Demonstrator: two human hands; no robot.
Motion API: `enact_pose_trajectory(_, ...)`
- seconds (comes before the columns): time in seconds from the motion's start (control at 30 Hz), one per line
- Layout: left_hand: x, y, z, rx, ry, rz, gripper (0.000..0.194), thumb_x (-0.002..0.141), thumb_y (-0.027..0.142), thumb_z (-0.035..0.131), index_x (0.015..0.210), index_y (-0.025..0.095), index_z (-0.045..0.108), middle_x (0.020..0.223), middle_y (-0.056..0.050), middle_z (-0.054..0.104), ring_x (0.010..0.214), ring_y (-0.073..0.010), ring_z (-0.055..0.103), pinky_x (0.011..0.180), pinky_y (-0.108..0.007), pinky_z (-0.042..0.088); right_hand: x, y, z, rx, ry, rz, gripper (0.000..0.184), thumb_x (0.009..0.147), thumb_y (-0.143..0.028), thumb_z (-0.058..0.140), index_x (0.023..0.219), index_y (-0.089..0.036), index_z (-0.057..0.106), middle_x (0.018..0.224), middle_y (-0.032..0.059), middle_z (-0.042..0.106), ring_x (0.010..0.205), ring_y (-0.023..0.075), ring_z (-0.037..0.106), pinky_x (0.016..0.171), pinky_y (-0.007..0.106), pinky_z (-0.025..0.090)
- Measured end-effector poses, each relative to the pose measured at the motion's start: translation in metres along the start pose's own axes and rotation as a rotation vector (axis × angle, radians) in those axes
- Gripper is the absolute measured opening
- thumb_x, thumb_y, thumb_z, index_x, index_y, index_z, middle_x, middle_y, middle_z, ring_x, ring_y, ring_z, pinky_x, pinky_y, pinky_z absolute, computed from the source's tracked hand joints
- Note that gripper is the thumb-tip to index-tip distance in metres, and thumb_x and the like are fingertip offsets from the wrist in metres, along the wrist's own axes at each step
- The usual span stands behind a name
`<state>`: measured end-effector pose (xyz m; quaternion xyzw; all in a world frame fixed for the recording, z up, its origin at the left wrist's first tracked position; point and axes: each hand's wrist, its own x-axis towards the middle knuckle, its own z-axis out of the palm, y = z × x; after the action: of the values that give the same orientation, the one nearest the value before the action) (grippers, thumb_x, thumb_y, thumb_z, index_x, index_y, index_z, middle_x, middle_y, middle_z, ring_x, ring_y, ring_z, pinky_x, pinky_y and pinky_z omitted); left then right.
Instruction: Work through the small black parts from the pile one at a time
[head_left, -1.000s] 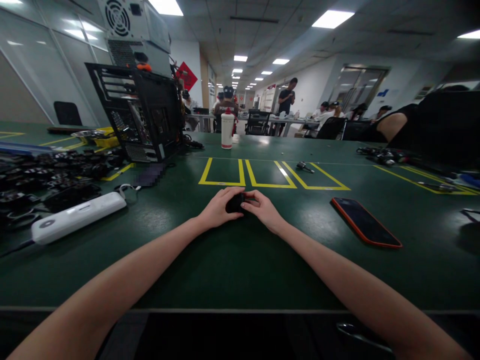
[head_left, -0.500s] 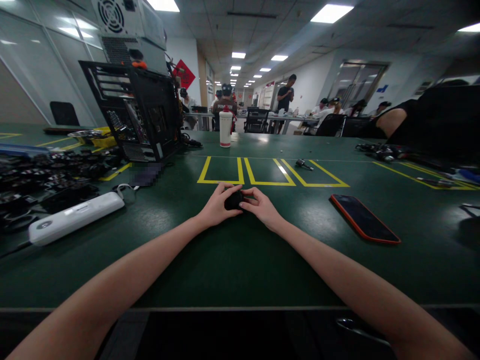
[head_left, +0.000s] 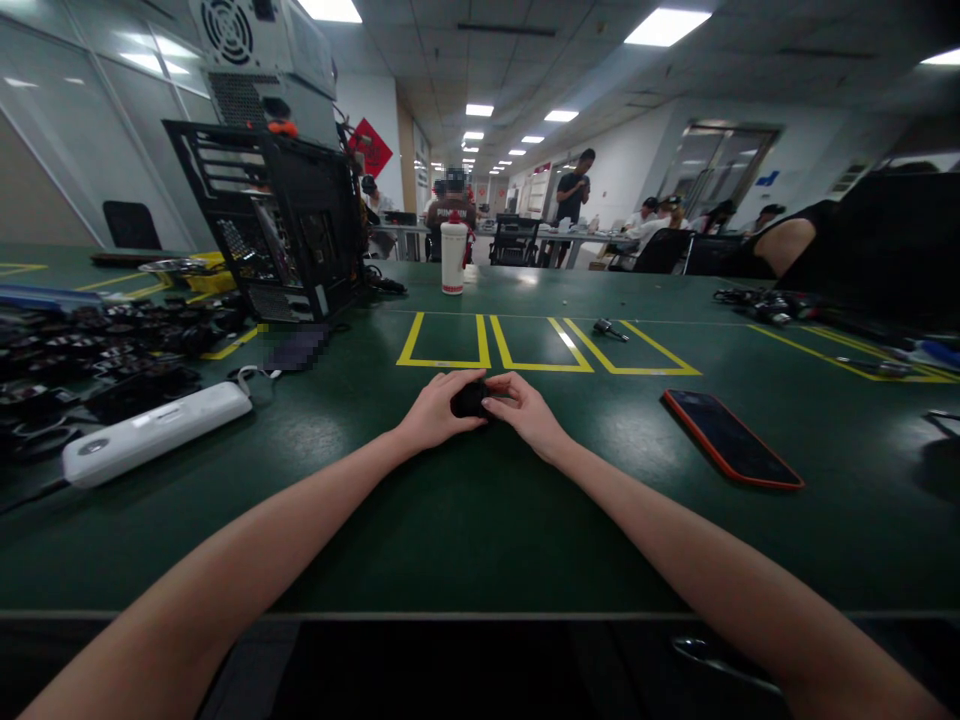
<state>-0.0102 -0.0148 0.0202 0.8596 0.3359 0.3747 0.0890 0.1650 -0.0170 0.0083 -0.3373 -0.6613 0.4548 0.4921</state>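
Note:
A small black rounded object (head_left: 468, 401) is between my hands, low over the green table; its exact kind does not show. My left hand (head_left: 435, 408) curves around its left side, fingers over the top and thumb below. From the right, my right hand (head_left: 527, 412) pinches its edge with thumb and fingertips. Just beyond the hands lie yellow tape outlines (head_left: 442, 364) on the tabletop. Inside the right outline rests a small dark metal part (head_left: 610, 330).
A phone with an orange case (head_left: 731, 438) lies to the right. On the left are a white power strip (head_left: 157, 430), tangled black parts (head_left: 97, 350) and an open computer case (head_left: 300, 220). A white cup (head_left: 453, 258) stands farther back. Another person's arm (head_left: 787, 245) shows at right.
Both hands keep their hold on the black object, which looks slightly turned between the fingers. The whole view has shifted a little.

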Motion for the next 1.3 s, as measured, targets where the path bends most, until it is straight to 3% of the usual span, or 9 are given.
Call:
enact_pose_trajectory(0.2,0.0001,-0.0004,0.0007,0.005,-0.002,0.005,0.059,0.067,0.026,0.064,0.121,0.023,0.039,0.118,-0.005,0.051,0.107,-0.0209,0.047,0.091,-0.038,0.037,-0.0024,-0.0026,-0.0010,0.017,-0.067,0.012,0.030,0.067,-0.021,0.062,0.096,-0.021,0.054,0.102,0.0022,0.056,0.100,0.0186,0.055,0.090,0.038,0.042)
enact_pose_trajectory(0.43,0.0003,0.0018,-0.0003,0.019,-0.004,0.005,0.060,0.067,0.026,0.064,0.121,0.022,0.039,0.118,-0.005,0.051,0.107,-0.0213,0.047,0.089,-0.037,0.038,-0.0016,-0.0022,0.0003,-0.022,-0.005,-0.008,0.023,0.070,-0.027,0.059,0.092,-0.020,0.055,0.097,0.0024,0.058,0.092,0.0167,0.057,0.088,0.038,0.043)
enact_pose_trajectory(0.6,0.0003,0.0014,0.0008,0.016,-0.003,0.009,0.061,0.067,0.025,0.065,0.121,0.022,0.039,0.118,-0.006,0.050,0.108,-0.0210,0.046,0.091,-0.037,0.037,0.0020,0.0025,-0.0026,-0.020,-0.008,0.047,0.034,0.070,-0.024,0.059,0.102,-0.020,0.051,0.105,0.0042,0.056,0.097,0.0170,0.056,0.089,0.037,0.042)
enact_pose_trajectory(0.77,-0.0004,0.0031,-0.0002,0.015,-0.003,0.001,0.059,0.067,0.025,0.064,0.120,0.022,0.039,0.118,-0.005,0.050,0.107,-0.0213,0.046,0.090,-0.037,0.037,-0.0018,0.0015,-0.0037,0.003,-0.097,0.019,0.032,0.067,-0.020,0.062,0.097,-0.022,0.052,0.103,0.0018,0.056,0.099,0.0176,0.055,0.088,0.035,0.044)
enact_pose_trajectory(0.97,-0.0005,0.0035,0.0001,0.023,0.004,0.006,0.059,0.066,0.024,0.065,0.120,0.022,0.039,0.116,-0.005,0.051,0.107,-0.0210,0.047,0.090,-0.037,0.038,0.0015,0.0011,-0.0001,-0.042,-0.006,-0.040,0.018,0.070,-0.026,0.059,0.087,-0.019,0.054,0.089,0.0006,0.057,0.088,0.0152,0.058,0.084,0.035,0.046)
enact_pose_trajectory(1.17,-0.0004,0.0009,0.0018,0.018,0.014,0.013,0.060,0.066,0.025,0.065,0.120,0.022,0.039,0.116,-0.005,0.051,0.106,-0.0204,0.046,0.090,-0.037,0.037,0.0034,-0.0020,-0.0020,-0.108,-0.022,-0.038,0.029,0.071,-0.021,0.057,0.100,-0.021,0.053,0.104,0.0036,0.056,0.101,0.0169,0.054,0.093,0.038,0.040)
enact_pose_trajectory(1.3,-0.0005,0.0009,0.0017,0.013,0.012,0.017,0.059,0.066,0.024,0.065,0.119,0.022,0.039,0.115,-0.005,0.051,0.105,-0.0204,0.047,0.088,-0.036,0.038,-0.0003,-0.0045,-0.0027,-0.127,-0.067,-0.043,0.026,0.070,-0.020,0.058,0.096,-0.020,0.054,0.101,0.0027,0.057,0.100,0.0167,0.054,0.093,0.037,0.041)
